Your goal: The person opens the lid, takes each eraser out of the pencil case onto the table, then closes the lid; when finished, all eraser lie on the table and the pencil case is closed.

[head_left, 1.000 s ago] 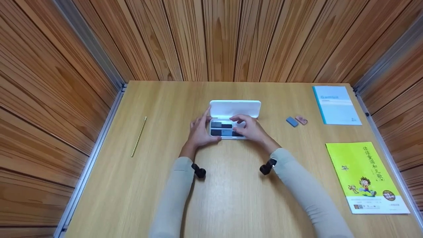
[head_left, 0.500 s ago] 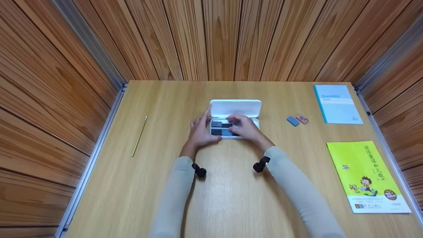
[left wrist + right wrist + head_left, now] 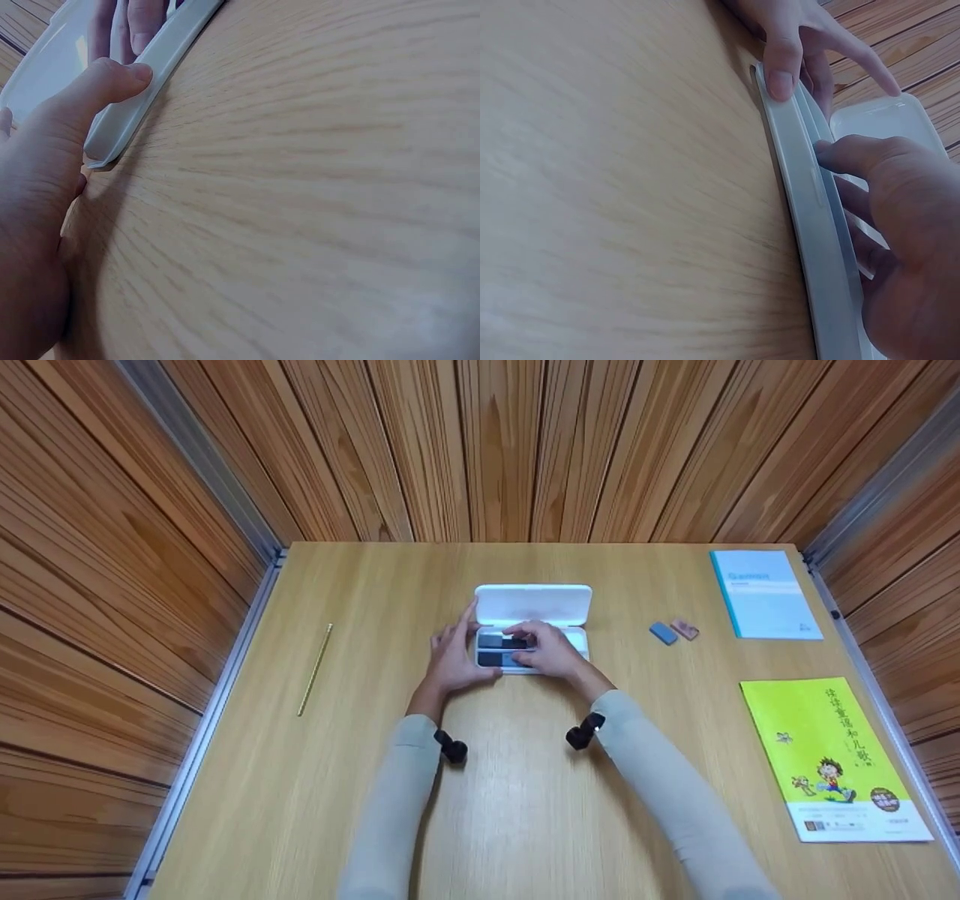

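Observation:
A white pencil case (image 3: 581, 640) lies with its lid (image 3: 534, 605) raised at the middle of the table. Dark and blue eraser-like blocks (image 3: 490, 658) sit in its two long compartments. My left hand (image 3: 452, 660) holds the case's left end, fingers spread up its side toward the lid; in the left wrist view its thumb (image 3: 120, 81) presses the front rim. From the right, my right hand (image 3: 553, 651) reaches into the case over the blocks. The right wrist view shows its thumb (image 3: 851, 154) just inside the front wall; whether its fingertips pinch a block is hidden.
A blue eraser (image 3: 663, 633) and a pinkish eraser (image 3: 685, 629) lie right of the case. Farther right are a light-blue notebook (image 3: 766, 594) and a yellow-green book (image 3: 834, 757). A thin gold pencil (image 3: 315, 669) lies left. Wood-panelled walls border the table.
My right hand has moved a little left inside the case, uncovering more of its right end. My left hand stays on the case's left end.

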Motion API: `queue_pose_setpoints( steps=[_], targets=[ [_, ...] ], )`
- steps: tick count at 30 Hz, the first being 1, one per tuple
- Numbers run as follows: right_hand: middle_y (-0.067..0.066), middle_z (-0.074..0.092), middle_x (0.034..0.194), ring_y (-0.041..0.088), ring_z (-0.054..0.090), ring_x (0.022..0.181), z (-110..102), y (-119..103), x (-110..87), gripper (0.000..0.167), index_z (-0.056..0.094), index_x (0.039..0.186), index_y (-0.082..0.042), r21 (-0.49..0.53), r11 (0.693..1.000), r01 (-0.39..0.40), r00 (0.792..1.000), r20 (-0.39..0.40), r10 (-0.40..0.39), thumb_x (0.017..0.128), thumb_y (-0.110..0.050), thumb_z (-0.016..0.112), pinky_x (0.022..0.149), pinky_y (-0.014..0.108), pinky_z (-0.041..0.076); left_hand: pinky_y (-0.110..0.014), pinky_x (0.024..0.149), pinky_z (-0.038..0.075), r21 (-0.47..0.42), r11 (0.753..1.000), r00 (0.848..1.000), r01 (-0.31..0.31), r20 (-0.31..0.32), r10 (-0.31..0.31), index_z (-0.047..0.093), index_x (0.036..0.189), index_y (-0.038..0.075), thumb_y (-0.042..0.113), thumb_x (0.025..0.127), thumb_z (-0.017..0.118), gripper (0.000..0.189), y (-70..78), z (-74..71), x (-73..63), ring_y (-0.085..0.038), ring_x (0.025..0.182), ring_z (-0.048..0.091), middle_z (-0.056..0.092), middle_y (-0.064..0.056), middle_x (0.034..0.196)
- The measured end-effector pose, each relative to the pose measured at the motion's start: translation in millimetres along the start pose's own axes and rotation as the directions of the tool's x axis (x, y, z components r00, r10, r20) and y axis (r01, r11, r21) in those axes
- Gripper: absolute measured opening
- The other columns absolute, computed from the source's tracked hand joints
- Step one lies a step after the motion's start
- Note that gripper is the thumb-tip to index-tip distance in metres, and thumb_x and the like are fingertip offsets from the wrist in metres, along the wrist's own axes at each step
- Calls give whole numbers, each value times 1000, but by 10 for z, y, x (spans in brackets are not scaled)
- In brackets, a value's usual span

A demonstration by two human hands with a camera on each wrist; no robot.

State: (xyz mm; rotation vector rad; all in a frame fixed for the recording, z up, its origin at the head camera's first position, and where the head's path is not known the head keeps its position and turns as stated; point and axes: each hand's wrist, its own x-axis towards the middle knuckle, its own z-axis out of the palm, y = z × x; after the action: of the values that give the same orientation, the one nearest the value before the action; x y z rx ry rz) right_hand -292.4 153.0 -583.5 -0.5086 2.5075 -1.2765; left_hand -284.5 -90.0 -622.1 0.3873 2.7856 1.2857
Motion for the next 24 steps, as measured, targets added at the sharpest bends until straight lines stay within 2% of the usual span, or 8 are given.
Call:
queue_pose_setpoints(
  steps=[4,9,14,16,19,24],
  targets=[
    [24,64,144,41,62,133,8,-6,12,48,71,152,-12,-3,1000,6,1000,9,-6,104,-8,77,122,60,48,-63,137,18,0,1000,1000,0,2,0,8,182,39,52,77,98,139,3,1,3,-31,151,51,63,-6,163],
    [20,60,141,34,59,128,21,57,17,48,73,151,-18,-8,1000,10,1000,1,-10,104,-12,77,117,53,47,-64,137,17,0,1000,1000,0,2,0,8,182,39,53,77,98,139,1,2,-1,-31,151,51,63,-6,163],
    [19,58,141,33,57,128,38,145,54,50,72,152,-21,-19,1000,20,1000,-2,-20,103,-13,77,115,50,45,-63,136,18,-1,1000,1000,-5,-2,5,7,182,40,53,77,98,139,-3,5,-2,-31,151,50,63,-5,163],
    [22,57,141,36,56,127,33,120,50,50,72,153,-20,-34,999,20,1000,6,-20,104,-13,77,114,52,45,-64,136,18,-1,1000,1000,-3,-2,3,8,182,40,53,77,98,139,0,4,-4,-31,152,50,64,-5,162],
    [21,56,138,33,55,123,35,84,36,48,73,151,-18,-58,998,33,999,-4,-34,104,-12,77,111,47,44,-63,135,18,0,1000,1000,1,2,-1,9,182,38,53,76,97,139,9,-2,-5,-32,152,50,64,-7,162],
    [19,56,135,31,56,122,33,30,-5,42,76,146,-16,-64,997,31,999,-24,-32,104,-11,77,112,47,45,-63,136,19,6,1000,1000,8,3,-8,10,182,37,54,76,97,139,14,-4,-6,-31,153,50,63,-6,162]
  ],
)
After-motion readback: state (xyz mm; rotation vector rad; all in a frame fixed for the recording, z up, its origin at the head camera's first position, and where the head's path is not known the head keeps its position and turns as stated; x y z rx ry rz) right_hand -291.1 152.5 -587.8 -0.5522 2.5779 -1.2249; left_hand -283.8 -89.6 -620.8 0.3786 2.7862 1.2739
